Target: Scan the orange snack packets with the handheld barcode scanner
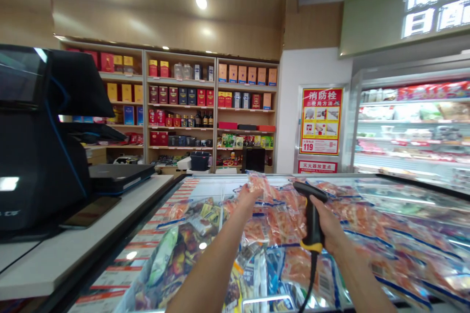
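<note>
One clear bag (263,182) is pinched in the left hand (251,195), its fingers partly hidden, near the far edge of the freezer (209,187). The right hand (328,222) curls around a scanner (313,222); its cord (311,281) runs out of view. A poster (322,121) reads "消防栓" and "119".

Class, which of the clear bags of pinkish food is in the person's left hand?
The bag toward the back, left of the black scanner: the left hand grips it, while the other bags lie spread out, unheld.
</note>
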